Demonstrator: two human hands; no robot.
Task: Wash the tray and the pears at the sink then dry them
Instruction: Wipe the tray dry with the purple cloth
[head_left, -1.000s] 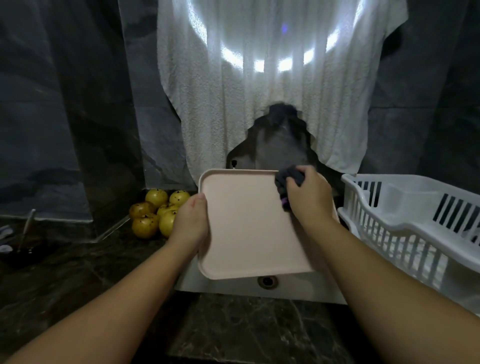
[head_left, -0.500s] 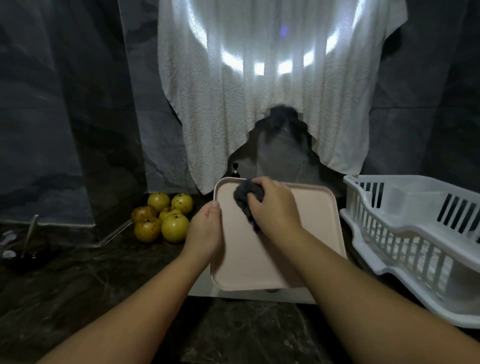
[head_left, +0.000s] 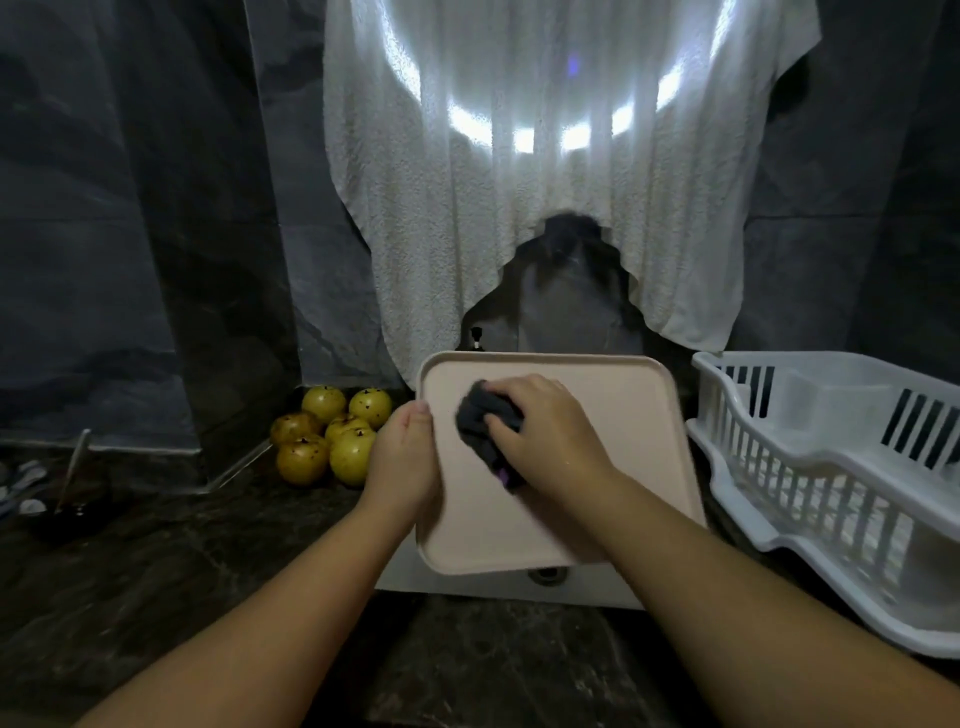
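The right hand (head_left: 545, 441) has its fingers curled round a dark scrubber (head_left: 480, 421), a purple bit showing at its lower end, and presses it against the face of the tray (head_left: 623, 441), left of the middle. The left hand (head_left: 402, 462) grips the tray's left edge, thumb lying along the rim on the face side, the other fingers hidden behind. The tray is pale pink, rectangular with rounded corners, and is held tilted up toward the camera over the white sink (head_left: 498, 590), whose drain shows just under the tray's lower edge. The pears (head_left: 332, 441), six yellow ones, sit in a cluster on the dark counter (head_left: 156, 561) just left of the left hand, against the wall. A white rack (head_left: 831, 467) stands on the counter to the right of the tray. A white towel (head_left: 519, 208) hangs on the wall behind the sink.
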